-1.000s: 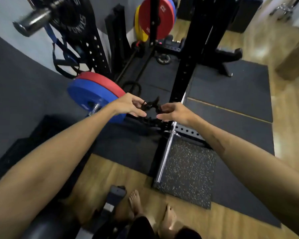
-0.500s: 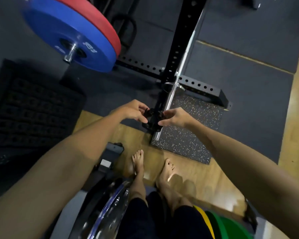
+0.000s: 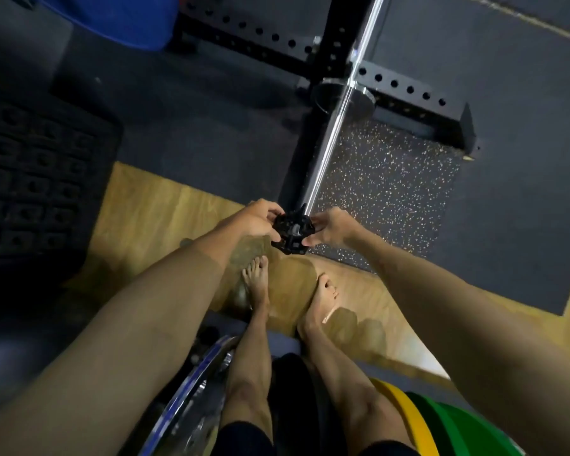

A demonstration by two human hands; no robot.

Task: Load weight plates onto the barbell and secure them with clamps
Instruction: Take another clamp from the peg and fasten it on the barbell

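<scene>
A black clamp (image 3: 292, 232) sits at the near tip of the chrome barbell sleeve (image 3: 334, 126), which points toward me. My left hand (image 3: 254, 220) grips the clamp's left side with curled fingers. My right hand (image 3: 331, 227) pinches its right side. The bar runs back past the sleeve collar (image 3: 364, 95). A blue weight plate (image 3: 119, 18) shows at the top left, partly cut off by the frame. Whether the clamp is around the sleeve or just in front of its end cannot be told.
The black rack base (image 3: 405, 90) with its holes crosses behind the bar. A speckled mat (image 3: 392, 185) lies under the sleeve. Yellow (image 3: 408, 419) and green plates (image 3: 458, 426) lie near my right leg, a chrome-rimmed plate (image 3: 191, 396) by my left. My bare feet stand on wood floor (image 3: 152, 209).
The view has tilted down and drawn closer. Both hands carried the clamp from beside the rack upright to the near end of the barbell sleeve. The blue and red plates slid out at the top.
</scene>
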